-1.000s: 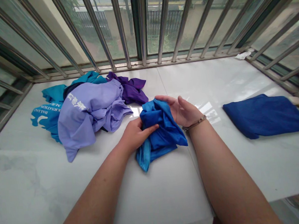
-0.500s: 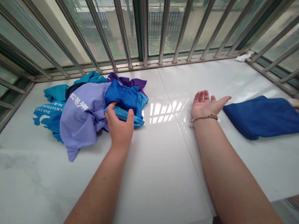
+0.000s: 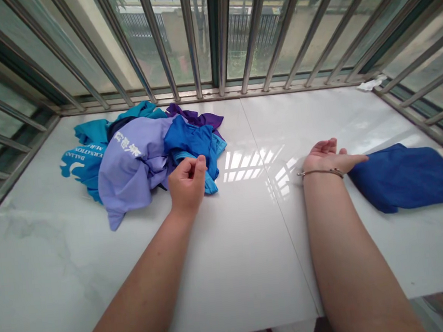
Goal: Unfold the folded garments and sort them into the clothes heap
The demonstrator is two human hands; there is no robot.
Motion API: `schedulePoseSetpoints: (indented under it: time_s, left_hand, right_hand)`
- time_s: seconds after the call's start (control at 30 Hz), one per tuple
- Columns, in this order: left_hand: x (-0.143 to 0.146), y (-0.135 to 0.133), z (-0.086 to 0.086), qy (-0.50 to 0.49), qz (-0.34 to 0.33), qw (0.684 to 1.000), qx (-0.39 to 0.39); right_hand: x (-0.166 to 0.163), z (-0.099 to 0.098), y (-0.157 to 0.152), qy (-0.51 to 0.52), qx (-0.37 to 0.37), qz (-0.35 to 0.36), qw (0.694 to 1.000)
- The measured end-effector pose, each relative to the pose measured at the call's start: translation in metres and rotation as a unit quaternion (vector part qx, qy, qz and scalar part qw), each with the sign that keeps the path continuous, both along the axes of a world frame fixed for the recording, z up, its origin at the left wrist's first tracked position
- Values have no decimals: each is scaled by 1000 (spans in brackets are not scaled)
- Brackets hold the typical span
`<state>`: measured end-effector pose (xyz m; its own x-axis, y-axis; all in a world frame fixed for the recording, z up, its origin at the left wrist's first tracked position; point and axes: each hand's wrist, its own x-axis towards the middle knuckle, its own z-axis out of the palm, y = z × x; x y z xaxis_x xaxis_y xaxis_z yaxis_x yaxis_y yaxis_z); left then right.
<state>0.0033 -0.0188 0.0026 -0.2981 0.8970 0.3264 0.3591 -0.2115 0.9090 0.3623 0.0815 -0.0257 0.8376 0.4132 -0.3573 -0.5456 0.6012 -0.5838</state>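
With the middle of the view as the clock's centre, the left forearm enters at about half past seven and slants toward one o'clock. Its wrist runs nearly in line into the left hand, which sits near the centre, toward eight o'clock. The fingers there are curled into a loose fist, the thumb upright, its tip toward twelve. The right forearm enters near half past four and leans slightly toward eleven. The right hand lies at three o'clock, palm turned up, fingers gently bent, thumb stretched out toward three. The hands are well apart.
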Motion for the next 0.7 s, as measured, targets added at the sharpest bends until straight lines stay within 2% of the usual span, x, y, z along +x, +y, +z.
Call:
schedulePoseSetpoints:
  time_s: [0.13, 0.2, 0.27, 0.33, 0.4, 0.53, 0.7]
  left_hand:
    - [2, 1, -2, -92, -107, 989, -51]
    - [4, 2, -4, -101, -147, 981, -76]
    - [5, 3, -6, -74, -167, 979, -90]
    - [6, 3, -6, -43, -171, 980, -96]
    - [7, 3, -7, -25, -168, 980, -100]
    - [6, 5, -8, -21, -161, 980, -112]
    - [6, 6, -10, -16, -158, 980, -117]
  right_hand:
    - [-4, 4, 0, -12, -34, -1, 999]
    - [-6, 5, 0, -42, -69, 5, 997]
    - [-9, 5, -1, -123, -101, 18, 987]
    - [-12, 7, -4, -245, -130, 27, 960]
    - [-13, 10, -6, -306, -160, 22, 938]
    - [-12, 14, -7, -179, -178, -18, 967]
    - [-11, 15, -4, -131, -133, -50, 981]
